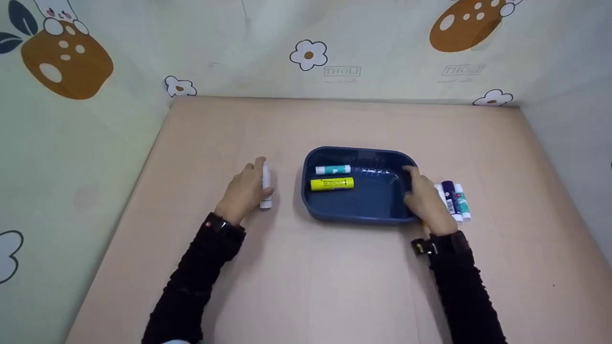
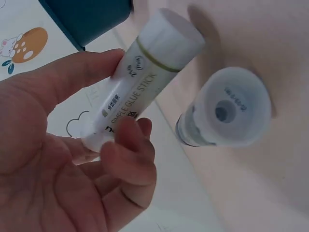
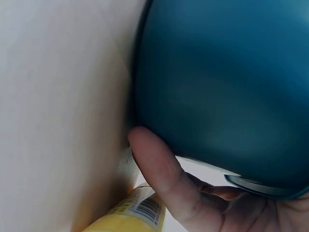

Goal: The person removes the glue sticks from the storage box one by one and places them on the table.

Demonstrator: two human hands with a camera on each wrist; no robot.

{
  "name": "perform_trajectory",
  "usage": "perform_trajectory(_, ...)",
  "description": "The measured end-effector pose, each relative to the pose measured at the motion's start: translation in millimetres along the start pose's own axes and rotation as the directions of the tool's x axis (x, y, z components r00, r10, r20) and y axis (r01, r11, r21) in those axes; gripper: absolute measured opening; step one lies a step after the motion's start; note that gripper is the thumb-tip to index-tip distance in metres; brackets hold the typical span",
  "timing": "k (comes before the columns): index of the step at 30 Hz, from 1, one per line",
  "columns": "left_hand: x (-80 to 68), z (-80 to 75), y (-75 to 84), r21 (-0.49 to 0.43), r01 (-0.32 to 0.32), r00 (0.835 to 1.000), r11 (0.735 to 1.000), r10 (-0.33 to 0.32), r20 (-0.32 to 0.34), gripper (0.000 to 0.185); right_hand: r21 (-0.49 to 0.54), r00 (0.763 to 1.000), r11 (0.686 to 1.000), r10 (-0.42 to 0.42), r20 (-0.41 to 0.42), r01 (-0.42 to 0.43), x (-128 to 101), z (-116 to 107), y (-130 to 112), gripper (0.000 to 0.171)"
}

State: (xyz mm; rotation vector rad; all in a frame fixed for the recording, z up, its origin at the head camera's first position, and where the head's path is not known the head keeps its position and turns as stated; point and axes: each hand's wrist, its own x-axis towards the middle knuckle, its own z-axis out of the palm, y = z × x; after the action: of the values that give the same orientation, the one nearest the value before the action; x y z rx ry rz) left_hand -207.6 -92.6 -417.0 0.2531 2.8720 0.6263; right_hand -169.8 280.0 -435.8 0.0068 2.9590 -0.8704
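My left hand [image 1: 240, 195] pinches a white glue stick [image 2: 140, 72] left of the tray, its lettering visible in the left wrist view. Just beyond that one, a second white glue stick [image 2: 231, 108] shows its round hollow end. A dark blue tray [image 1: 377, 200] sits mid-table, holding a teal-and-white glue stick [image 1: 333, 169] and a yellow tube [image 1: 332, 184]. At the tray's right end, my right hand [image 1: 427, 199] grips the rim, with the thumb [image 3: 157, 157] against the outer wall in the right wrist view.
Right of the tray lie a navy glue stick [image 1: 448, 193], a teal-and-white one [image 1: 462, 200] and a white one partly behind the right hand. A yellow stick with a barcode [image 3: 133, 215] is near the right thumb. Patterned walls [image 1: 239, 57] border the table [image 1: 306, 282].
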Motion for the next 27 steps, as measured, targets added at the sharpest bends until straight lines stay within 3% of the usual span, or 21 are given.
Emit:
perform_trajectory(10,2.2,7.0,-6.6,0.094,-0.006,1.000,0.996,0.005,0.009,0.059,-0.037,1.000,0.999,0.005,0.001,-0.004,3,-1,-3,0.064)
perform_trajectory(19,8.4,9.6,-16.0,0.016,-0.007,1.000,1.000,0.008,-0.023,0.053,-0.024,1.000,1.000,0.018,0.006,-0.018,2,-1,-1,0.063)
perform_trajectory(27,9.7,10.2,-18.8,-0.044,0.027,0.998,0.999,-0.029,-0.064,0.054,-0.008,1.000,1.000,0.012,0.007,-0.012,2,-1,-1,0.065)
